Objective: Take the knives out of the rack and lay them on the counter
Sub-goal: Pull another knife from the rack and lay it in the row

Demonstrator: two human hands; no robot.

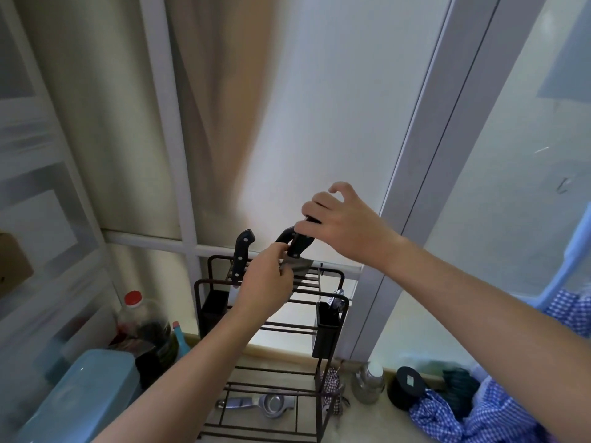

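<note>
A dark metal wire rack [331, 276] stands on the counter by the window. One black-handled knife [241, 254] sits upright in its top slots at the left. My right hand [345, 223] grips the black handle of a second knife [299, 246], whose blade is partly raised out of the rack. Beside it a third black handle [285, 235] curves up. My left hand [267, 284] pinches at the base of that handle, right by the raised blade [297, 266]. Which of the two my left fingers hold is unclear.
A black cutlery holder [326, 330] hangs on the rack's right side. A red-capped bottle [140, 318] and a blue plastic box [86, 398] stand at the left. A metal squeezer [271, 404] lies under the rack. A steel jar [367, 382], a black lid [407, 383] and checked cloth [479, 417] lie at the right.
</note>
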